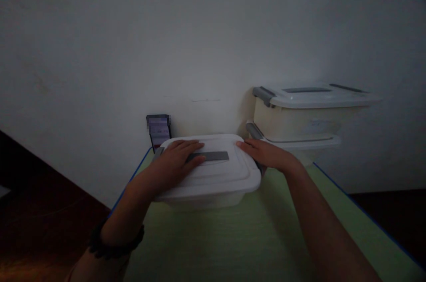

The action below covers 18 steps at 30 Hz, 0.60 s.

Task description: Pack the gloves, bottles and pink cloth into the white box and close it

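A white plastic storage box (213,186) with a closed white lid and a grey strip on top stands on the green table top (233,237). My left hand (175,160) lies flat on the lid, fingers stretched over the grey strip. My right hand (266,153) rests on the lid's right edge, over the grey clip there, fingers extended. A dark bead bracelet (113,246) circles my left wrist.
Two more white lidded boxes (306,118) with grey clips are stacked at the back right against the white wall. A small dark device (159,130) stands upright behind the box. The table has a blue edge (366,213); dark floor lies on both sides.
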Available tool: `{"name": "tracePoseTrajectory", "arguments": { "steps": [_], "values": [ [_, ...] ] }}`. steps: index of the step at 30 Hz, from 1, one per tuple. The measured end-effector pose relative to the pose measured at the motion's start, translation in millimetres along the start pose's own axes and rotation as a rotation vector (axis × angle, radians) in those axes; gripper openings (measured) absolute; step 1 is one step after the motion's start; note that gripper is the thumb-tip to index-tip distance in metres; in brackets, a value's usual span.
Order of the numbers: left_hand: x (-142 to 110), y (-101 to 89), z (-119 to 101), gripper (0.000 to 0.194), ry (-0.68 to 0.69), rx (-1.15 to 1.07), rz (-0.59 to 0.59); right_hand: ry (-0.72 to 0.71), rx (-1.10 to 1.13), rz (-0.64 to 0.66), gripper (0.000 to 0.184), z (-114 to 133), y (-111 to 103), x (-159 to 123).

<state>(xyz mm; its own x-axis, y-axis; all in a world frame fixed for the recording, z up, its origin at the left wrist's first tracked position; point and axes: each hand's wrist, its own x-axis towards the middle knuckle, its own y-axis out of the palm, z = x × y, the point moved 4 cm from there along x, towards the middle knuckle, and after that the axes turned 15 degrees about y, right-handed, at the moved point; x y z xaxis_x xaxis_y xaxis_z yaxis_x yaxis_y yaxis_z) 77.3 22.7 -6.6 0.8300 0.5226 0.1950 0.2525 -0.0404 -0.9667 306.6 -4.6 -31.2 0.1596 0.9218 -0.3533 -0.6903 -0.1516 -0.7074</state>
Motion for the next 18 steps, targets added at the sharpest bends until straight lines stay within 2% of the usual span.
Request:
{"name": "tracePoseTrajectory", "arguments": {
  "steps": [2, 6, 12, 18],
  "values": [
    [2, 0.3, 4, 0.046, 0.006, -0.008, -0.032, -0.02, 0.04, -0.014, 0.048, 2, 2, 5],
    [3, -1.5, 6, 0.041, 0.08, -0.044, -0.075, 0.005, 0.114, 0.069, 0.046, 0, 0, 1],
    [2, -5.5, 10, 0.041, 0.095, -0.132, -0.049, 0.006, 0.161, 0.216, 0.038, -7, -12, -16],
    [0, -5.5, 21, 0.036, 0.12, -0.173, -0.072, -0.001, 0.157, 0.27, 0.04, -12, -10, -11]
  ]
}}
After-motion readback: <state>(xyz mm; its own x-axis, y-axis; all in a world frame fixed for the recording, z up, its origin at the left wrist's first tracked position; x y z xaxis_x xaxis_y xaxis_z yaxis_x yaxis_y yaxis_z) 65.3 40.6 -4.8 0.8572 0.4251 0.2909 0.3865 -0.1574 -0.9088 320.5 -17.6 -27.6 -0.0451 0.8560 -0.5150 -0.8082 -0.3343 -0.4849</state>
